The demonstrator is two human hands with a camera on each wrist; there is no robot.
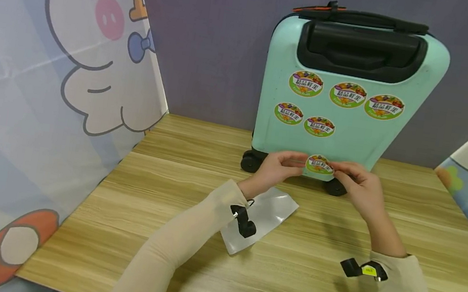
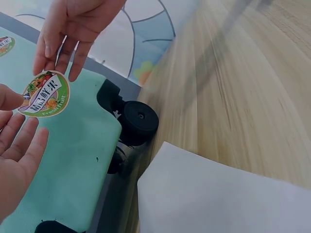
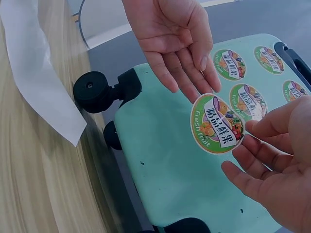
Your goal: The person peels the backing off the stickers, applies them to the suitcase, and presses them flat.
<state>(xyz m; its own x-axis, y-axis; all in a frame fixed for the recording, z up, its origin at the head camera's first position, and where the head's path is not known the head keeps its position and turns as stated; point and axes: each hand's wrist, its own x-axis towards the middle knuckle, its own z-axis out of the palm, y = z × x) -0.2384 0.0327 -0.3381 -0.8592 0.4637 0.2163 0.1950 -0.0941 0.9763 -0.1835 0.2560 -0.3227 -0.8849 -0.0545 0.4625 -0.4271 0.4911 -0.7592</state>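
Both hands hold a round fruit sticker [image 1: 320, 164] by its opposite edges, in front of the lower part of a mint-green suitcase [image 1: 351, 142]. On the left side, my left hand [image 1: 276, 171] has thumb and fingertips at the sticker's edge, other fingers spread. My right hand [image 1: 358, 186] pinches the opposite edge; in the right wrist view its thumb and fingers meet at the rim of the sticker [image 3: 217, 124]. Printed fruit and "Fresh fruit" lettering face outward. Similar stickers [image 1: 347, 95] are on the suitcase's upper front, in two rows.
The suitcase stands upright on black wheels [image 1: 251, 161] at the back of the wooden table [image 1: 286, 283], against a grey wall. A glossy white sheet [image 1: 269, 216] lies under the left forearm. Cartoon-printed cloth [image 1: 73, 43] hangs at both sides.
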